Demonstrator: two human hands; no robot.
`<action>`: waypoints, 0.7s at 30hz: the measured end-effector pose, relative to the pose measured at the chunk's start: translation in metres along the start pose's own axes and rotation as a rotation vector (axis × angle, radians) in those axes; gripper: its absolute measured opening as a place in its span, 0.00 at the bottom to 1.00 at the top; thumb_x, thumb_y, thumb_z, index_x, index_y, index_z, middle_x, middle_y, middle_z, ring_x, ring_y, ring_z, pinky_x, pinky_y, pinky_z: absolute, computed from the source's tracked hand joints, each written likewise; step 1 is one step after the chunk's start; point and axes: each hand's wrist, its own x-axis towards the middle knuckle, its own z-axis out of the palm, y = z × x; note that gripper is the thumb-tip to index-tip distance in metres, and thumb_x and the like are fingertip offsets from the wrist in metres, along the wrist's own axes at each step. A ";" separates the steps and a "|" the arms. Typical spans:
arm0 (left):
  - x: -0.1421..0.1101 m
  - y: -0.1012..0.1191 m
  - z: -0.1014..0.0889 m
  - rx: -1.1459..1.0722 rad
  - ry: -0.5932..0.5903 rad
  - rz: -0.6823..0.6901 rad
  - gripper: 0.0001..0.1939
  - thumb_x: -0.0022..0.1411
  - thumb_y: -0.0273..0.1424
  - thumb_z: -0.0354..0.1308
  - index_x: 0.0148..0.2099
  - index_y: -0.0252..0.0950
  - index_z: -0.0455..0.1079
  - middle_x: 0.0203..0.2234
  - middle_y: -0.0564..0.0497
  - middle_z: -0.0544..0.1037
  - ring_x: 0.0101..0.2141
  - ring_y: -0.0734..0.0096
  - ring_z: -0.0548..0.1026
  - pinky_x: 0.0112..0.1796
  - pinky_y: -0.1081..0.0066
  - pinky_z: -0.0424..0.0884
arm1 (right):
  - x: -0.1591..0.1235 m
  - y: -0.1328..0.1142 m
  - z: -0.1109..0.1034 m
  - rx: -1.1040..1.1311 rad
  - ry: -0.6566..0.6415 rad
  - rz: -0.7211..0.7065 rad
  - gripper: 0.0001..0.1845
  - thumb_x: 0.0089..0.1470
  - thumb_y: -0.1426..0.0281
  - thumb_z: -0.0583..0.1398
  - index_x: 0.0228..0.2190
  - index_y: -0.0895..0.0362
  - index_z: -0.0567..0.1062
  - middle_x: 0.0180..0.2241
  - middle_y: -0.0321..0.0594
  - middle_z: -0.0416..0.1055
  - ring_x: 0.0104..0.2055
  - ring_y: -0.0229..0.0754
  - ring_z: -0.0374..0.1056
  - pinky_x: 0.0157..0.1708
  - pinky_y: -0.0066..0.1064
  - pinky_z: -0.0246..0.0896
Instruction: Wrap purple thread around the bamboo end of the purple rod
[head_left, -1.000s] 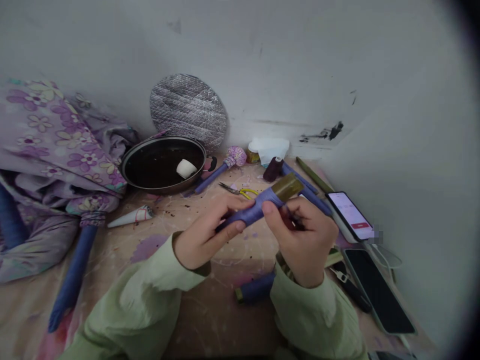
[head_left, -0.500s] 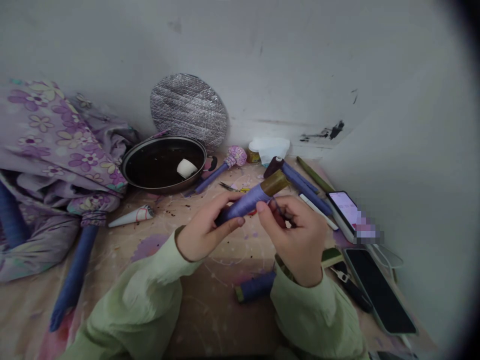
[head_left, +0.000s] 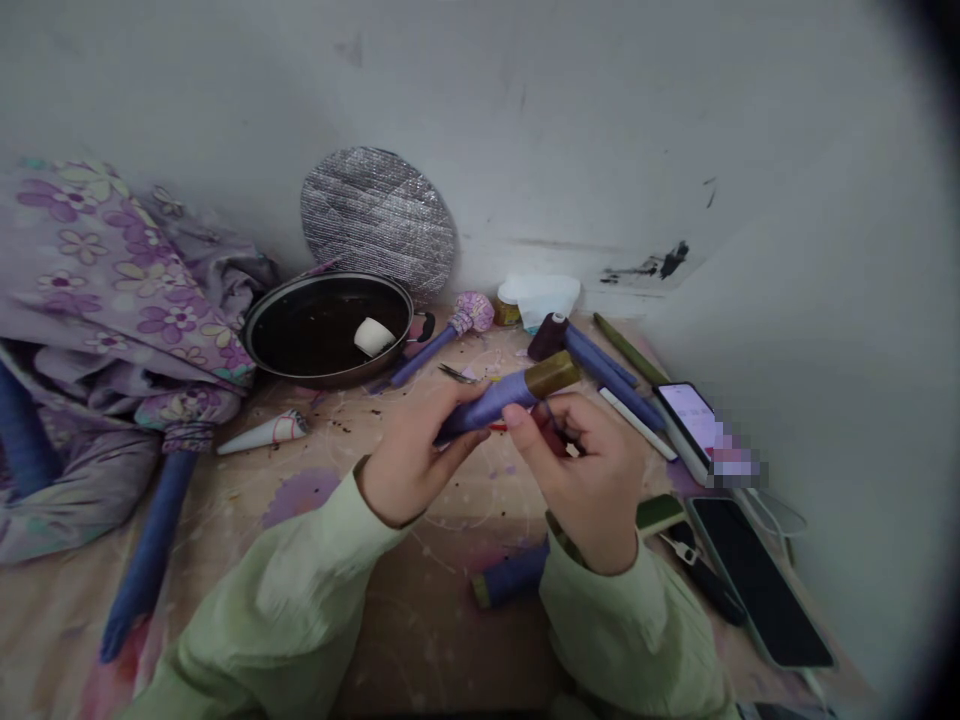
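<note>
Right now, we see a tube (head_left: 491,398) in the air, on the near right side of the pan (head_left: 300,378). It is purple, with a bare greenish end. Our left hand (head_left: 409,455) has its thumb and fingers tight around the purple part. Our right hand (head_left: 585,470) is near the bare end, fingers curled close to the thumb, by a dark thread (head_left: 549,408). We cannot tell what they pinch. We see scissors (head_left: 456,373) to the right of the pan, a cone (head_left: 262,433) in front of it, and flowery cloth (head_left: 150,270) on its left.
</note>
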 end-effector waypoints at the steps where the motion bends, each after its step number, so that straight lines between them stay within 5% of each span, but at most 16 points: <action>1: -0.001 0.001 0.001 0.021 0.000 0.009 0.16 0.58 0.28 0.56 0.48 0.33 0.63 0.40 0.44 0.75 0.40 0.66 0.74 0.40 0.67 0.70 | 0.000 0.000 0.000 -0.005 0.009 -0.004 0.16 0.47 0.66 0.63 0.16 0.59 0.65 0.13 0.27 0.55 0.16 0.28 0.51 0.17 0.21 0.48; 10: -0.004 0.001 -0.003 -0.132 -0.188 0.161 0.24 0.61 0.25 0.50 0.59 0.38 0.52 0.51 0.41 0.67 0.51 0.64 0.66 0.51 0.61 0.65 | 0.003 -0.001 -0.009 0.014 0.079 0.011 0.19 0.46 0.70 0.62 0.14 0.57 0.58 0.13 0.26 0.49 0.15 0.27 0.46 0.16 0.23 0.43; 15: -0.003 -0.002 -0.010 -0.198 -0.142 0.124 0.20 0.58 0.26 0.54 0.53 0.40 0.58 0.46 0.44 0.69 0.46 0.65 0.69 0.46 0.61 0.68 | 0.004 -0.001 -0.009 0.010 -0.014 -0.031 0.18 0.47 0.68 0.61 0.14 0.57 0.60 0.13 0.26 0.49 0.16 0.28 0.46 0.15 0.23 0.43; 21: 0.003 0.001 -0.016 -0.024 -0.111 0.128 0.16 0.59 0.26 0.54 0.50 0.36 0.61 0.44 0.44 0.69 0.45 0.64 0.69 0.45 0.62 0.68 | 0.004 -0.002 -0.005 -0.045 0.001 -0.030 0.15 0.49 0.69 0.60 0.15 0.58 0.63 0.13 0.28 0.54 0.16 0.29 0.49 0.16 0.23 0.46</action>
